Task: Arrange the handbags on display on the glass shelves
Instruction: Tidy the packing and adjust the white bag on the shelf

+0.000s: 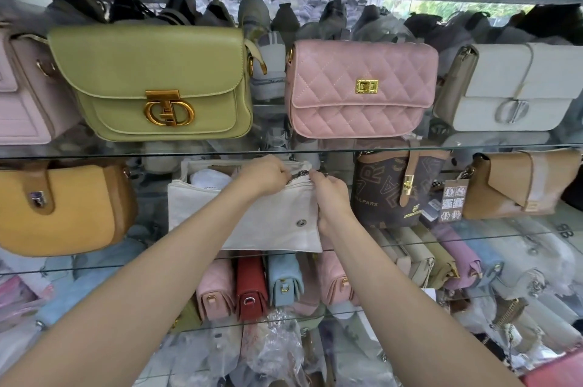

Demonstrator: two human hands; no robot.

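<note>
Both hands meet at the top right corner of a cream fabric bag [252, 219] standing on the middle glass shelf [473, 236], between a mustard saddle bag [60, 206] and a brown printed bucket bag [391, 187]. Left hand [268, 173], fingers curled, pinches the zipper edge; right hand [331, 194] grips the bag's right side, fingertips closed on the zip end. White stuffing shows in the open mouth. This bag looks soft, light and floppy, likely to sag, so it is best held by its top seam and side edge.
</note>
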